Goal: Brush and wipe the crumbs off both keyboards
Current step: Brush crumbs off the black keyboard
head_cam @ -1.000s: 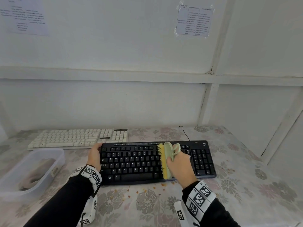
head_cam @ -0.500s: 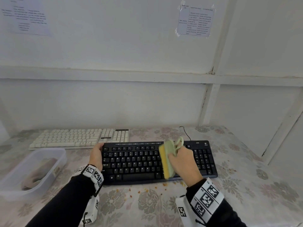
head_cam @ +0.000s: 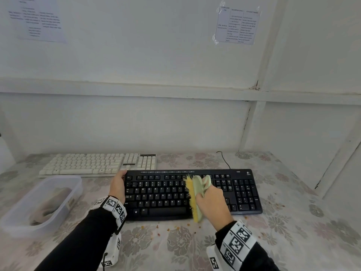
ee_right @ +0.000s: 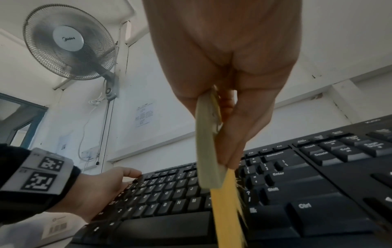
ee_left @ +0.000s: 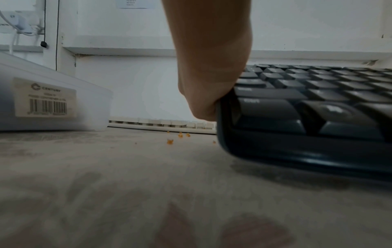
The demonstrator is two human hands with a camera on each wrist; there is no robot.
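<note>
On the floral tablecloth (head_cam: 283, 241) lie two keyboards: a black keyboard (head_cam: 162, 196) near the front edge and a white keyboard (head_cam: 97, 164) just behind it to the left, the two nearly touching at a corner. One brush (head_cam: 195, 198), with a pale green back and yellow bristles, stands on edge over the black keyboard's right letter keys, bristles facing left. The right hand (head_cam: 212, 204) grips it, fingers curled through the looped handle; in the right wrist view the fingers (ee_right: 250, 127) lie pressed together along the brush's back. The left hand (head_cam: 118, 185) holds the black keyboard's left end, thumb on the top corner and the remaining fingers hidden behind the edge, so how far they curl cannot be told. Orange crumbs (head_cam: 168, 228), roughly a dozen small bits, are scattered on the cloth along the keyboard's front edge, with a few more to its right. One clear plastic tub (head_cam: 64, 194) sits at the left, a cloth (head_cam: 46, 206) inside it. Two printed sheets (head_cam: 237, 25) are taped to the wall, and one wall fan (ee_right: 70, 42) shows in the right wrist view.
</note>
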